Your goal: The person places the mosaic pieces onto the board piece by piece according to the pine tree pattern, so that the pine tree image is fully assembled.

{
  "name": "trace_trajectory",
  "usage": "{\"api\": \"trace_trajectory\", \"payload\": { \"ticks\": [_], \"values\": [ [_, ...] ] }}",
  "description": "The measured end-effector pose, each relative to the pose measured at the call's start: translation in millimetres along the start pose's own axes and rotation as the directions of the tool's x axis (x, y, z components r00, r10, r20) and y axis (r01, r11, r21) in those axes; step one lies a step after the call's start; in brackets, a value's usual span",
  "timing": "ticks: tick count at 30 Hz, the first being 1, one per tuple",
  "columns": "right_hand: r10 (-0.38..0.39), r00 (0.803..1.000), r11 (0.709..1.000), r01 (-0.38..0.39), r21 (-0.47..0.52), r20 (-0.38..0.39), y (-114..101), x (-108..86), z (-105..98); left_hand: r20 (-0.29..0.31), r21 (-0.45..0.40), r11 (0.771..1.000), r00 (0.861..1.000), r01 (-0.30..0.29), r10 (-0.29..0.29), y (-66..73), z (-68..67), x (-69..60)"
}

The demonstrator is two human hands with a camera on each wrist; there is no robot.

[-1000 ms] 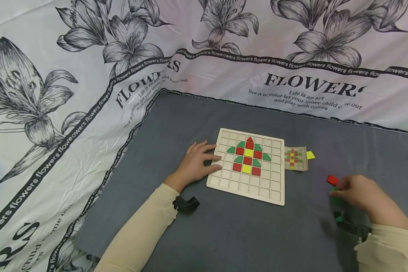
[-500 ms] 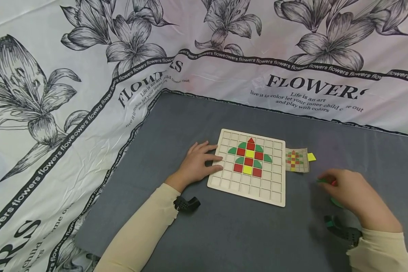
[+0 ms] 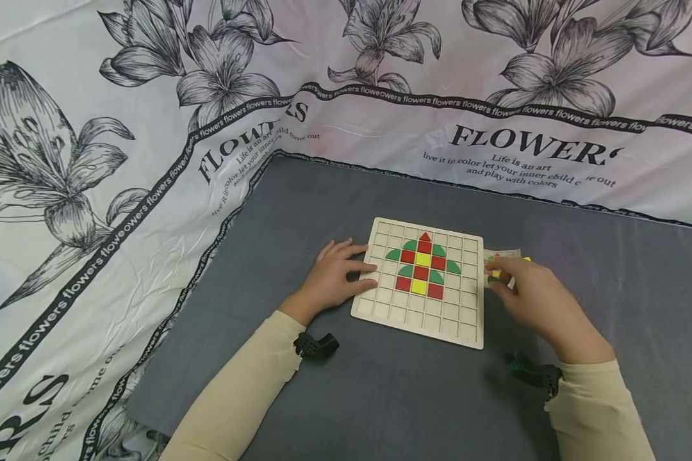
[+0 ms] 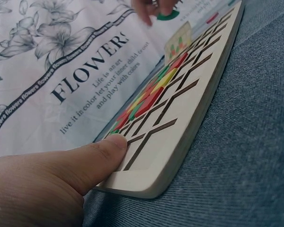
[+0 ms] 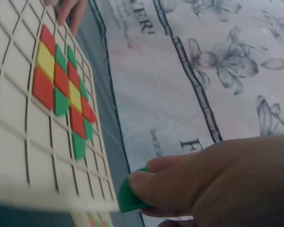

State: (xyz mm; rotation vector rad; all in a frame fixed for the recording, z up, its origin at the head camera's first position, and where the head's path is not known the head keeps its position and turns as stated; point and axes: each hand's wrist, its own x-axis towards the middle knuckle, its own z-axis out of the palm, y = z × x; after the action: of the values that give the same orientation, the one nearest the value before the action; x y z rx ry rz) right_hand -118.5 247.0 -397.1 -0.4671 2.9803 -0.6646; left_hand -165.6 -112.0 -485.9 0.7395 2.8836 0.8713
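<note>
My left hand [image 3: 337, 272] rests at the left edge of a square wooden grid board [image 3: 375, 306], fingers loosely extended. In the left wrist view its thumb [image 4: 102, 158] lies on the board near a corner. Red, yellow and green tiles [image 3: 421, 272] form a pointed, tree-like pattern on the grid. Just off the board's right edge, my right hand [image 3: 533, 294] pinches a green round-edged tile [image 5: 129, 197] between thumb and fingers. That hand is over a small pattern card [image 3: 507, 253] and partly hides it.
A yellow piece [image 3: 527, 258] peeks out by the card. A red tile [image 4: 211, 18] and a green tile [image 4: 231, 2] lie beyond the board in the left wrist view. A flower-printed cloth [image 3: 375, 115] borders the grey tabletop [image 3: 323, 192] at the back and left.
My right hand has picked up the green tile from the loose pieces at the right and carried it left to the board's right edge. The left hand has stayed in place.
</note>
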Motion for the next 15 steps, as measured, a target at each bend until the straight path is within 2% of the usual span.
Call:
{"api": "trace_trajectory", "payload": {
  "ticks": [8,15],
  "values": [
    [-0.056,0.997,0.997,0.053,0.062,0.051,-22.0,20.7,19.6,0.0,-0.006,1.0,1.0,0.0,0.0,2.5,-0.7,-0.2],
    [-0.037,0.993,0.996,0.028,0.09,0.108,-37.9,36.1,33.8,-0.003,0.007,1.0,1.0,0.0,0.0,0.2,-0.7,0.0]
  ]
}}
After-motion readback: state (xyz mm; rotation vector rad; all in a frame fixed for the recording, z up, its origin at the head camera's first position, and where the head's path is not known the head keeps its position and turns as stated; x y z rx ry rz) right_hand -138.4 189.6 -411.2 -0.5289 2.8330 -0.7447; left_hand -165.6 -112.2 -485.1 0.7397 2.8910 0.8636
